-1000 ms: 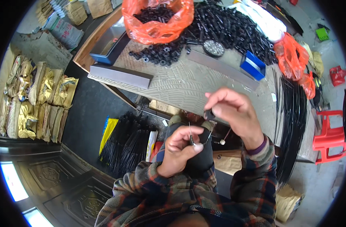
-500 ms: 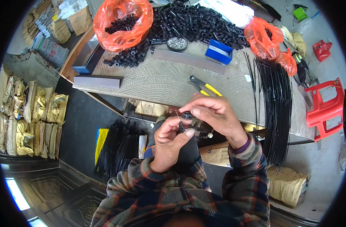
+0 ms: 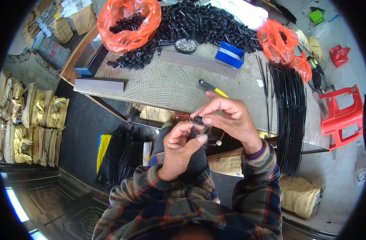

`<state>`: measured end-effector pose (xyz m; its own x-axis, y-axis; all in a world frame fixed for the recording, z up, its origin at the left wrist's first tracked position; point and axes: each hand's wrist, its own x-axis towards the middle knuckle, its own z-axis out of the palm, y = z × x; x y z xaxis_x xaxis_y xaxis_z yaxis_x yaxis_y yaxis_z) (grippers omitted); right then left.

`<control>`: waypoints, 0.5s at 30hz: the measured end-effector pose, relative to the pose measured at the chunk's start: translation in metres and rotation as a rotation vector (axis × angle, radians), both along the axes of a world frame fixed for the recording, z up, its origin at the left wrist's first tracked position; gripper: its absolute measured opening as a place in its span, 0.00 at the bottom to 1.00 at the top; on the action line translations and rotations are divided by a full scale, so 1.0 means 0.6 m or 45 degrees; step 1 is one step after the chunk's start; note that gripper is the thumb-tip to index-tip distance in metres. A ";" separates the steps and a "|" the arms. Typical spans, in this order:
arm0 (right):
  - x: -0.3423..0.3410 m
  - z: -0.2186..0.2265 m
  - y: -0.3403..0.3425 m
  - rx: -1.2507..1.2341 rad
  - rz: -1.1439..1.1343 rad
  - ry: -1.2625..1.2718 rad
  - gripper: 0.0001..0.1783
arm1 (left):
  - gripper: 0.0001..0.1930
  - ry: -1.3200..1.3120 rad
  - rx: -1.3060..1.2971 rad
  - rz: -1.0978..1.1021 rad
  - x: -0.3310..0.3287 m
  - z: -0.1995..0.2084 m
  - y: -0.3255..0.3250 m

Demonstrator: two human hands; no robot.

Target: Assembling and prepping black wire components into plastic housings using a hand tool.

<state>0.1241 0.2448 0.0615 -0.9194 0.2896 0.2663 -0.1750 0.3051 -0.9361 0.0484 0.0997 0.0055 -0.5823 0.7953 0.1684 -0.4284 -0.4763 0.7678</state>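
In front of my lap, my left hand (image 3: 178,149) is closed, thumb and fingers pinching a slim black fitting (image 3: 193,132). A thin metal rod (image 3: 190,119) sticks up beside it. My right hand (image 3: 234,122) pinches a small black plastic part (image 3: 198,120), short and roundish with notches, just above the left hand's fingers. Whether the two pieces touch I cannot tell. Near my right fingers shows a small pale knob (image 3: 218,143); what it is fixed to is partly hidden. Pliers with yellow handles (image 3: 220,92) lie on the table beyond the right hand, partly covered by it.
The table (image 3: 163,90) bears a big heap of black plastic parts (image 3: 199,24), orange bags (image 3: 111,38), a round dish (image 3: 186,45), a blue box (image 3: 230,55) and metal bars (image 3: 197,64). Long black rods (image 3: 289,112) hang over its right side, near a red stool (image 3: 341,116).
My right hand has lowered the black part slightly and turned it, bringing it closer to the rod by my left hand. The left hand keeps its pinch. The whole view has shifted a little.
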 end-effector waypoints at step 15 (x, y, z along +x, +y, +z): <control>-0.025 0.021 -0.035 0.561 -0.091 -0.017 0.16 | 0.12 -0.004 0.016 -0.017 -0.032 -0.010 -0.016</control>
